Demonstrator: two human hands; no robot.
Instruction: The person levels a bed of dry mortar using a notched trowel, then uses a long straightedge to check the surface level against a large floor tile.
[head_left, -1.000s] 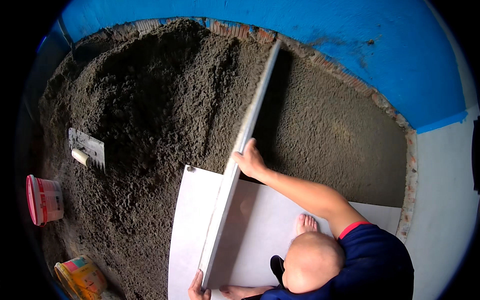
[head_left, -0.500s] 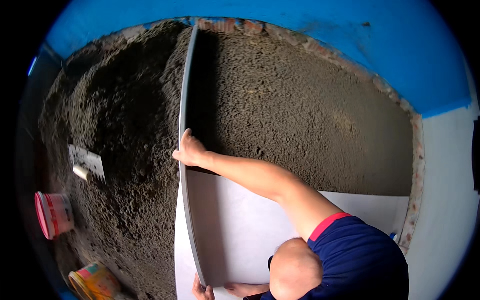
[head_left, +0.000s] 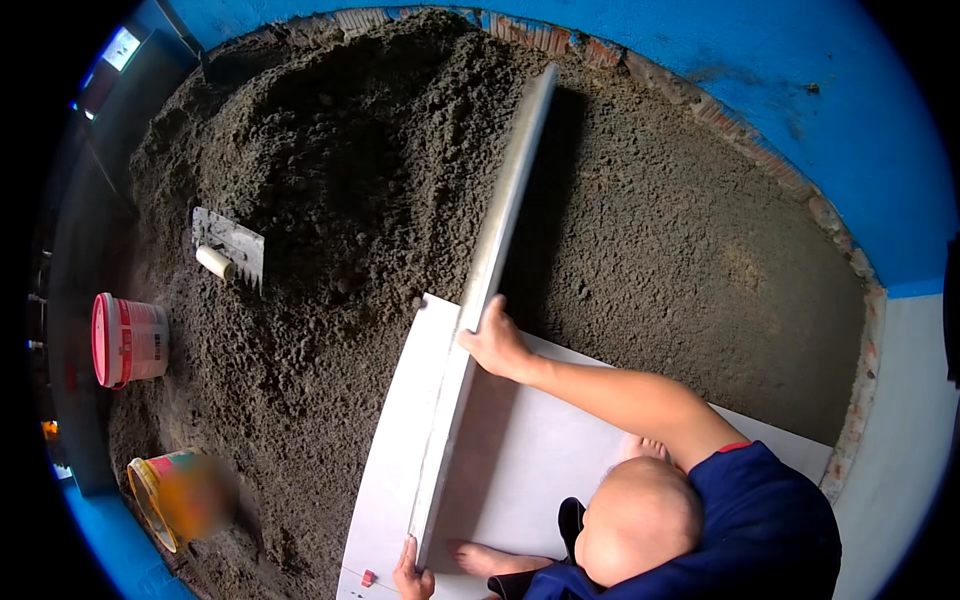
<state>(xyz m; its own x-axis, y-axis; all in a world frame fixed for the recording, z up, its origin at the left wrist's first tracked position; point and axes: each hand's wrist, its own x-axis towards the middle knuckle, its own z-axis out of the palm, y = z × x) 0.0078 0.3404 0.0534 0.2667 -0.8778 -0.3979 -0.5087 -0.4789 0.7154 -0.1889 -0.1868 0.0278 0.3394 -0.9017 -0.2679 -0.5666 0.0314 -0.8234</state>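
Note:
Neither of my hands shows in the head view. A co-worker in a dark blue shirt (head_left: 760, 530) crouches at the lower right and grips a long pale metal straightedge (head_left: 508, 200). One of the co-worker's hands (head_left: 497, 342) clasps it near its middle; the other hand (head_left: 412, 574) holds its near end. The bar slants from the lower middle up to the far wall, over white tiles (head_left: 560, 430) and along the border between heaped mortar (head_left: 330, 190) and a flatter mortar bed (head_left: 660, 230). The co-worker's bare feet are on the tiles.
A notched trowel (head_left: 240, 245) with a pale handle lies on the heaped mortar. At the left stand a white bucket with a red rim (head_left: 135, 342) and a tipped yellow bucket (head_left: 170, 480). A small red piece (head_left: 369, 578) sits on the tile. Blue walls (head_left: 850, 120) border the bed.
My view has turned, so the buckets sit higher and the right wall lower. The straightedge's far end has moved right, away from the far wall, and the bar now leans right in view.

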